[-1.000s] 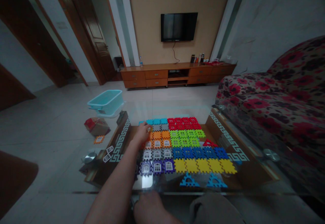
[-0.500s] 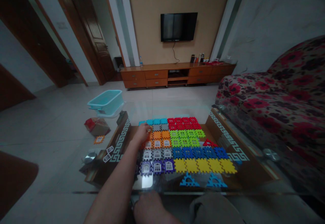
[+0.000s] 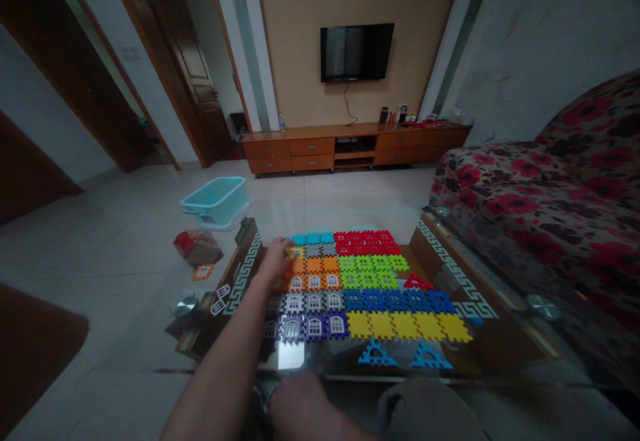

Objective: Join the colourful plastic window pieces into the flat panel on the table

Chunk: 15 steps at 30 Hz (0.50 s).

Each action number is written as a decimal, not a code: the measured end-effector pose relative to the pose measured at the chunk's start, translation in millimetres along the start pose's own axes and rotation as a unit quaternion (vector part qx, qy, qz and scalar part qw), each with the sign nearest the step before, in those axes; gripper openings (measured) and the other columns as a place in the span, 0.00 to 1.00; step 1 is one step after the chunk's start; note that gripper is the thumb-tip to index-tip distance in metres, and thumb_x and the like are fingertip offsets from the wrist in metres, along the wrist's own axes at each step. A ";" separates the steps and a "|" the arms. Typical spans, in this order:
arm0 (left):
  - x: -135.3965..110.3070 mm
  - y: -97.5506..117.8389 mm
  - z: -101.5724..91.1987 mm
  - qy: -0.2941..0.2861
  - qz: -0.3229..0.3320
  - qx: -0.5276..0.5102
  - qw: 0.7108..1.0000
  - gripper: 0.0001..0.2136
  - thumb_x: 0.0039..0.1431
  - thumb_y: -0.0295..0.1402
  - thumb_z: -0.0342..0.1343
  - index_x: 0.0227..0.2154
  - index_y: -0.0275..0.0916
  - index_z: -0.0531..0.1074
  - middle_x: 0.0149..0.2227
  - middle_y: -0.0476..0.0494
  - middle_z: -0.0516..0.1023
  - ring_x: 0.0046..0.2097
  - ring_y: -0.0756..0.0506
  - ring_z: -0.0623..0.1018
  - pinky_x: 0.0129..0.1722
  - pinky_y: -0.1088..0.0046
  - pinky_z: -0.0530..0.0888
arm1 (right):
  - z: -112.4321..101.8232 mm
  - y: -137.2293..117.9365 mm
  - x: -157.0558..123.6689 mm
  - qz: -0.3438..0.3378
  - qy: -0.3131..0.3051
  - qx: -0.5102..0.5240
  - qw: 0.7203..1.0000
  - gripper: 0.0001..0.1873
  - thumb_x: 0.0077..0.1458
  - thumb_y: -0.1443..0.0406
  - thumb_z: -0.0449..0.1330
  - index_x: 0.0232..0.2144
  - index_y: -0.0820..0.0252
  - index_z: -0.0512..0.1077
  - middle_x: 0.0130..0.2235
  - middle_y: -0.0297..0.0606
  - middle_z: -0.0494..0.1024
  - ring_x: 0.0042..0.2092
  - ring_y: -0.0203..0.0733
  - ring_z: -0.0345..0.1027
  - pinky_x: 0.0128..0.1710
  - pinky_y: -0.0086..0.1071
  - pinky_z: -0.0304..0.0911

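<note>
A big room has a shiny tile floor and a sofa with red flowers (image 3: 550, 208) on the right. Far ahead, a long wood cabinet (image 3: 350, 148) stands by the wall, and a black TV (image 3: 356, 52) hangs above it. On the left side there is a dark wood door (image 3: 183, 61). A light blue plastic tub (image 3: 215, 201) sits on the floor, near a cardboard box (image 3: 197, 248) with something red on it. A small orange puzzle piece (image 3: 203, 272) lies on the floor by the box.

In front of the person is a glass table (image 3: 500, 341) with a wood frame. Lots of foam puzzle pieces (image 3: 367, 271) lie on it in neat rows of colors: red, green, blue and yellow on the right, and blue, gray, orange, white and purple on the left. Two blue triangles (image 3: 376, 356) lie near the front edge, and one red triangle (image 3: 417, 282) lies by the blue row.

The left hand (image 3: 274, 261) reaches out over the rows with its fingers curled. Its fingertips are at a small yellow piece (image 3: 296, 252), but I cannot tell if they grip it. The right hand (image 3: 300, 404) sits low by the near table edge, and I cannot tell if it is open or closed.
</note>
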State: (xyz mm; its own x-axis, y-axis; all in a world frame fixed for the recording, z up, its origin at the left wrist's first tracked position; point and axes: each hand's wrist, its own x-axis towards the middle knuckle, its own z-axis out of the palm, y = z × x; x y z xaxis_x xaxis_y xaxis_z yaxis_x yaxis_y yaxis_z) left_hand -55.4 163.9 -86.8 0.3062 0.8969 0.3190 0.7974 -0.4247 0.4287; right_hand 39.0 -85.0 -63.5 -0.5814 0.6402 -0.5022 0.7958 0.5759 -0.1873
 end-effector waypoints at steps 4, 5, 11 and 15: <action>-13.5 -24.1 -25.6 0.047 -0.038 0.029 0.998 0.20 0.48 0.17 0.47 0.42 0.37 0.76 0.44 0.40 0.75 0.51 0.42 0.72 0.55 0.66 0.68 | 1.0 2.4 -1.6 -0.001 0.017 0.007 1.000 0.07 0.55 0.70 0.61 0.35 0.61 0.80 0.40 0.53 0.83 0.45 0.58 0.78 0.43 0.50 0.73; -18.9 -31.5 -33.0 0.059 -0.056 0.047 0.996 0.19 0.49 0.18 0.47 0.42 0.37 0.76 0.44 0.40 0.75 0.51 0.41 0.72 0.55 0.66 0.68 | 1.4 2.4 -2.6 -0.006 0.020 0.007 1.000 0.08 0.55 0.70 0.61 0.36 0.62 0.80 0.40 0.53 0.82 0.45 0.58 0.78 0.44 0.50 0.72; -67.3 -80.3 -76.9 0.108 -0.201 0.146 0.963 0.14 0.56 0.28 0.49 0.42 0.35 0.76 0.43 0.34 0.74 0.48 0.36 0.73 0.51 0.61 0.69 | -0.5 -0.9 -11.1 -0.029 0.029 0.017 0.999 0.09 0.53 0.72 0.62 0.36 0.62 0.80 0.41 0.51 0.83 0.44 0.57 0.78 0.42 0.48 0.73; -99.1 -110.9 -97.6 0.110 -0.323 0.216 0.915 0.19 0.56 0.34 0.51 0.49 0.32 0.72 0.47 0.30 0.72 0.49 0.34 0.72 0.48 0.60 0.70 | -6.7 -1.8 -17.4 -0.037 0.024 0.017 0.999 0.09 0.53 0.69 0.64 0.37 0.65 0.81 0.39 0.52 0.83 0.42 0.56 0.78 0.42 0.45 0.73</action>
State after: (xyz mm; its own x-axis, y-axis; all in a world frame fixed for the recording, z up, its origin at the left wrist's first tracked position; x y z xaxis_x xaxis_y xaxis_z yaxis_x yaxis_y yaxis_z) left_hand -224.9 110.0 -83.5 -0.3751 0.8773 0.2994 0.9209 0.3156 0.2289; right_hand 46.5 -93.7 -48.9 -0.6455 0.6205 -0.4453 0.7552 0.6056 -0.2508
